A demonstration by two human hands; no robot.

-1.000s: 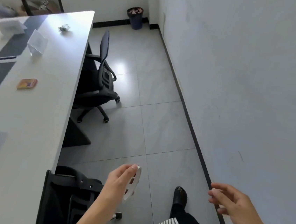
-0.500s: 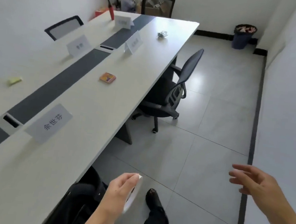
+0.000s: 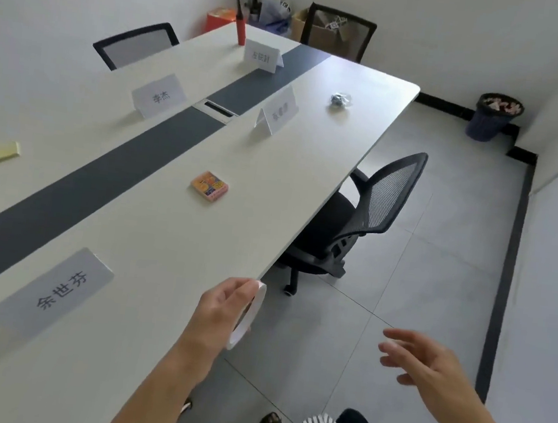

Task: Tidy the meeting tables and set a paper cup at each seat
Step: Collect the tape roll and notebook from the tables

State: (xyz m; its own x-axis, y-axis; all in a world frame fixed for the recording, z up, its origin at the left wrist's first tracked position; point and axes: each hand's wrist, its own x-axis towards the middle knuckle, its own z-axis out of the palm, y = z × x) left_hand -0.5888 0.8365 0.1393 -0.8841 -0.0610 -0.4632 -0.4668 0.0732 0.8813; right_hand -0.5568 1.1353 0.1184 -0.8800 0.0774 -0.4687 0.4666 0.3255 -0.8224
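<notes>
1. The long white counter [image 3: 165, 233] fills the frame's left; no paper cup is in view.
2. The right grip [image 3: 427, 361], lower right, hangs over the floor, fingers spread, empty.
3. The left grip [image 3: 222, 312], lower centre, curls round a tape roll [image 3: 250, 315] at the counter's edge: light, stiff, best held by its rim.
4. An orange packet [image 3: 209, 186], mid-frame, lies well beyond both grips; likely light, pinchable at its edges.

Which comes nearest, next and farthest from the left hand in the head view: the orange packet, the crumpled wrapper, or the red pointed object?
Measured from the left hand, which holds a tape roll:
1. orange packet, just ahead, midway along the table.
2. crumpled wrapper, farther along, by the right edge.
3. red pointed object, at the far end, on the left.
</notes>
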